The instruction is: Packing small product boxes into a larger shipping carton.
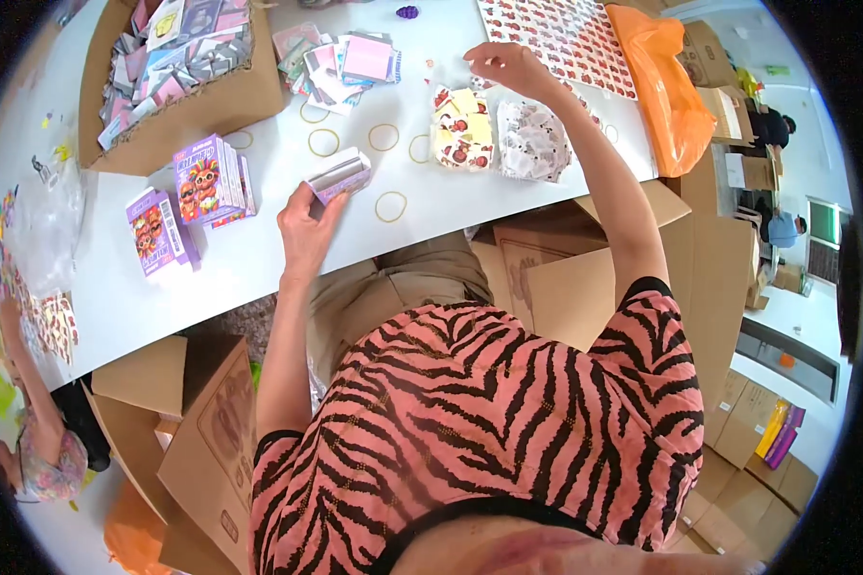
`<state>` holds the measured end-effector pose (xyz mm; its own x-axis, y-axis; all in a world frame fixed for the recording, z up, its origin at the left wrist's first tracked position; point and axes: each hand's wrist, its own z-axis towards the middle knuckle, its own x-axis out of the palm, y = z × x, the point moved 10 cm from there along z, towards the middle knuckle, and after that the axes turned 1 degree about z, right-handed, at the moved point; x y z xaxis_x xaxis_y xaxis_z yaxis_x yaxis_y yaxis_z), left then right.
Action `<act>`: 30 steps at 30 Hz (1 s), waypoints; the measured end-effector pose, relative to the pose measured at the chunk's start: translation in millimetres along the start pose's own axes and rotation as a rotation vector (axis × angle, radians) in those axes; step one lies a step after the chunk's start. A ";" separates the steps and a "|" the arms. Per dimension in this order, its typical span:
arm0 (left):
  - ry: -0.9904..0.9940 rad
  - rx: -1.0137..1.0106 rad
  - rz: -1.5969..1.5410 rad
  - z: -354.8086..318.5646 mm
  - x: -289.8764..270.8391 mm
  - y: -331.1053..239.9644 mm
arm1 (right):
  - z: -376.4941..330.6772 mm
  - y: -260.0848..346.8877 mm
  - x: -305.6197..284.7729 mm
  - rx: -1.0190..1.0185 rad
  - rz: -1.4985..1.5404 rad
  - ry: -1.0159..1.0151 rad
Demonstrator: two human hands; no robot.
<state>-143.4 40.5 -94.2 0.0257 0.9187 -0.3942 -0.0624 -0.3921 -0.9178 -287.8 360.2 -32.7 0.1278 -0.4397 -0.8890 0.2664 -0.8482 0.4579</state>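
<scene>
In my left hand (307,230) is a small purple carton (340,176), tilted, its upper end facing up and thumb and fingers gripping its sides. My right hand (510,67) reaches over the far part of the table with fingers bent and slightly apart; I see nothing held in it. Just below it lie a clear bag of yellow and red printed pieces (463,129) and a bag of white printed pieces (534,142). Left of my left hand, several purple cartons with cartoon figures stand in a group (211,180), and another purple carton (151,235) sits nearer.
A large cardboard box (184,129) full of small cards and packets stands far left, beside a card pile (355,67). Rubber bands (390,206) lie scattered on the white table (288,254). Sticker sheets (566,38) and an orange bag (666,96) are far right. Open cartons (571,297) flank my lap.
</scene>
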 end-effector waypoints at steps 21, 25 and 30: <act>-0.052 0.018 -0.068 -0.4 -3.3 3.1 | 49.0 -40.7 28.6 0.018 -0.247 0.147; -0.022 0.028 0.004 -0.1 -0.5 1.8 | 63.5 -28.6 28.1 -0.058 -0.140 0.079; -0.033 0.029 0.022 -0.8 -1.4 6.9 | 73.3 4.6 54.0 -0.195 -0.030 0.225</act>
<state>-143.0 36.5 -100.0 -0.0091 0.9111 -0.4122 -0.0915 -0.4112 -0.9069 -349.7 310.9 -78.0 0.3202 -0.3202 -0.8916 0.4489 -0.7775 0.4404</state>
